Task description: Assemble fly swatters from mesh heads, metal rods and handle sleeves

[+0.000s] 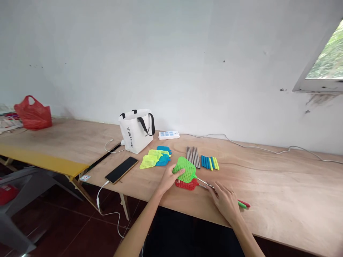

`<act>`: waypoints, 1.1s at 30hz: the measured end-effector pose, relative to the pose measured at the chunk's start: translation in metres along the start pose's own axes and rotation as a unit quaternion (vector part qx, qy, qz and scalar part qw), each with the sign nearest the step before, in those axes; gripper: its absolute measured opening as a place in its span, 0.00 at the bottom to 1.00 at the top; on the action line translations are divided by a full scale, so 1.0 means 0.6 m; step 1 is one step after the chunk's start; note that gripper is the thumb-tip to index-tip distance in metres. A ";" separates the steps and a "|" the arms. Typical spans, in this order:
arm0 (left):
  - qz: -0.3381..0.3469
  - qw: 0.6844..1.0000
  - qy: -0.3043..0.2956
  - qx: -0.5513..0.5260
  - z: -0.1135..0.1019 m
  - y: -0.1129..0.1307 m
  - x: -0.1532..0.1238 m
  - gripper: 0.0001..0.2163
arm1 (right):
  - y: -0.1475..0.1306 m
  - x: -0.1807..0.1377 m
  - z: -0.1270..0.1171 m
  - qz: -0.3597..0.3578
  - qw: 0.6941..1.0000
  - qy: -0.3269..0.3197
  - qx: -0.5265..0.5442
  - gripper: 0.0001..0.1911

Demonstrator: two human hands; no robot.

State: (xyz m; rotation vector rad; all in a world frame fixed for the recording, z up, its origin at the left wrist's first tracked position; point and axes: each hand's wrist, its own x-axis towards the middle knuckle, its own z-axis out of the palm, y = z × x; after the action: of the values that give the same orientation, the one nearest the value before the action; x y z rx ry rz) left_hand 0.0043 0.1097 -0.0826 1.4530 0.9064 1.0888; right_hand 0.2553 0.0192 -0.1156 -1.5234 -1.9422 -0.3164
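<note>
Fingers of the left hand [168,177] pinch the bright-green perforated plastic swatter head [186,167], overlapping a red mesh plastic head [189,185] over the pale wooden surface [284,200], right hand [225,200] at the slim silver metal rod [203,182], its pinch impossible to tell; keep that rod straight, pressure light!

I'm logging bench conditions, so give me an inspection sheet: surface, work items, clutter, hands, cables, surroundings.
Surface: wooden table, few dark specks.
Work items: green fly swatter overlapping red fly swatter; loose swatter heads, metal rods, blue and yellow handles.
Clutter: phone, white bag.
Hands: left hand holds the green head; right hand over the shafts.
Cables: phone cable hangs over the edge; power strip cord runs near the wall.
Surroundings: red plastic bag on neighbouring table; window.
</note>
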 end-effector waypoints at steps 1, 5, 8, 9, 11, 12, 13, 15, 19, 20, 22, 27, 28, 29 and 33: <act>0.000 1.000 0.009 0.001 -0.004 0.000 0.002 0.25 | 0.003 0.000 -0.001 0.006 1.000 0.003 -0.004 0.16; -0.009 0.999 0.023 0.025 -0.019 -0.009 0.004 0.22 | 0.019 0.000 -0.004 0.020 0.999 0.017 -0.023 0.14; 0.010 0.992 0.049 0.116 -0.022 -0.016 0.001 0.18 | 0.035 -0.001 0.000 0.022 0.999 0.022 -0.039 0.15; 0.028 0.983 0.074 0.164 -0.021 -0.016 -0.001 0.17 | 0.040 -0.002 0.003 0.017 0.999 0.017 -0.044 0.14; 0.076 0.953 0.129 0.262 -0.012 -0.012 -0.005 0.19 | 0.048 -0.005 0.011 0.002 0.999 -0.004 -0.049 0.16; 0.100 0.938 0.149 0.298 -0.004 -0.009 -0.008 0.20 | 0.052 -0.007 0.015 -0.005 0.999 -0.015 -0.052 0.19; 0.121 0.927 0.153 0.320 0.006 -0.005 -0.011 0.19 | 0.056 -0.008 0.019 -0.008 0.998 -0.024 -0.055 0.24; 0.146 0.928 0.109 0.326 0.033 -0.002 -0.019 0.12 | 0.061 -0.012 0.025 -0.013 0.997 -0.036 -0.064 0.33; 0.187 0.915 -0.053 0.354 0.095 -0.015 -0.042 0.06 | 0.067 -0.016 0.031 -0.028 0.995 -0.045 -0.084 0.41; 0.208 0.898 -0.077 0.381 0.107 -0.020 -0.048 0.06 | 0.068 -0.017 0.032 -0.030 0.995 -0.046 -0.089 0.41; 0.242 0.869 -0.103 0.418 0.124 -0.030 -0.058 0.08 | 0.068 -0.018 0.033 -0.031 0.994 -0.044 -0.094 0.40; 0.238 0.859 -0.117 0.438 0.125 -0.035 -0.063 0.09 | 0.062 -0.016 0.034 -0.024 0.996 -0.047 -0.075 0.35; 0.237 0.858 -0.119 0.439 0.123 -0.033 -0.062 0.09 | 0.060 -0.015 0.033 -0.021 0.996 -0.050 -0.068 0.33; 0.236 0.858 -0.120 0.439 0.122 -0.032 -0.062 0.09 | 0.058 -0.014 0.032 -0.019 0.997 -0.053 -0.061 0.29; 0.234 0.859 -0.111 0.441 0.123 -0.029 -0.062 0.09 | 0.047 -0.007 0.026 -0.011 0.997 -0.070 -0.015 0.18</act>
State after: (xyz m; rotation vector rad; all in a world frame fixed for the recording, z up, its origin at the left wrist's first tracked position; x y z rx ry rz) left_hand 0.0640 0.0554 -0.1072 2.6125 0.9507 0.8184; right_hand 0.2769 0.0328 -0.1354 -1.5816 -2.0714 -0.2546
